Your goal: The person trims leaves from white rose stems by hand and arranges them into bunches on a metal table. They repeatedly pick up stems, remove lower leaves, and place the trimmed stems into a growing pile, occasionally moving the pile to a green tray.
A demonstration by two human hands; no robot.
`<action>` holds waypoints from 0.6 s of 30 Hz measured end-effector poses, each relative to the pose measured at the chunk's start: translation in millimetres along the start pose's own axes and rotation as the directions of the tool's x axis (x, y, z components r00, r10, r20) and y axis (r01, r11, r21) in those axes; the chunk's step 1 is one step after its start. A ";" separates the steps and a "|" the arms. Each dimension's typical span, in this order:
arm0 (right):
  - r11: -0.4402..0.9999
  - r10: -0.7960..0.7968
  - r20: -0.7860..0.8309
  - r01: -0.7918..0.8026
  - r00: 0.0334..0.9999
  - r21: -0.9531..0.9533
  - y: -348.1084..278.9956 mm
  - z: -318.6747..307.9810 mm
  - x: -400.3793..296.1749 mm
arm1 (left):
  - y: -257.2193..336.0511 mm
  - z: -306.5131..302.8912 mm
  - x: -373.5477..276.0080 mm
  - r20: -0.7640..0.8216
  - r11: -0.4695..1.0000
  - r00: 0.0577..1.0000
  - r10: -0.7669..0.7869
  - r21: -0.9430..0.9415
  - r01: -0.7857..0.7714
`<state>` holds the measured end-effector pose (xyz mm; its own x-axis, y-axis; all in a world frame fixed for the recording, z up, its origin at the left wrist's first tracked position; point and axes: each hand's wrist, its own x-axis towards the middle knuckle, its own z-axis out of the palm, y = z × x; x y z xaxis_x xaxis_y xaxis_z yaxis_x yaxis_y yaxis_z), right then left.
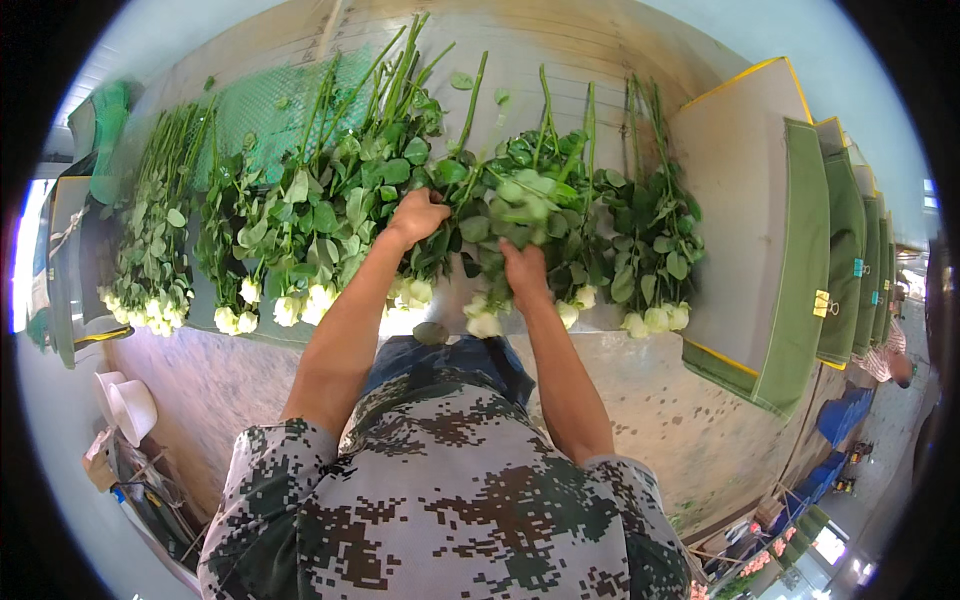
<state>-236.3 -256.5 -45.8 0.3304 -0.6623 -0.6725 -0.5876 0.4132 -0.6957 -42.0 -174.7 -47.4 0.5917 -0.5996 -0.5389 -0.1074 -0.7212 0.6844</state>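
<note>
Bunches of white roses lie in a row across the grey table (450,304), blooms toward me and stems pointing away. My left hand (421,217) is among the leaves of the middle bunch (375,172); its fingertips are partly hidden, so its grip cannot be told. My right hand (525,271) is closed around the leafy stem of a white rose (484,322), whose leaves are blurred. Further roses (577,300) lie just right of it, and another bunch (656,315) rests farther right. More bunches (154,307) lie at the left.
Green netting (255,135) lies under stems at the left rear. Grey panels with green fabric (806,247) and binder clips (825,304) stand at the right. White basins (133,409) are on the floor at left. A person (889,360) is far off at right.
</note>
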 end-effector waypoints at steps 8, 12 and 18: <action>0.936 -0.340 0.249 0.301 0.907 0.183 -15.4 44.6 -3.6 | 4.5 -34.0 -36.6 0.267 0.911 0.961 0.069 -0.410 0.048; 0.959 -0.284 0.119 0.282 0.951 0.041 -9.8 -18.0 -9.2 | 29.7 -36.6 -54.6 0.294 0.712 0.954 0.060 -0.682 0.166; 0.866 -0.493 0.062 0.482 0.868 0.130 -105.7 -159.8 -143.8 | 13.9 26.0 -38.9 0.264 0.667 0.958 0.110 -0.735 0.126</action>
<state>-339.7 -304.7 164.7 0.6217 -0.7400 -0.2566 -0.2534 0.1200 -0.9599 -87.3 -170.4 -29.7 0.3439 -0.7457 -0.5706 0.5897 -0.3014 0.7492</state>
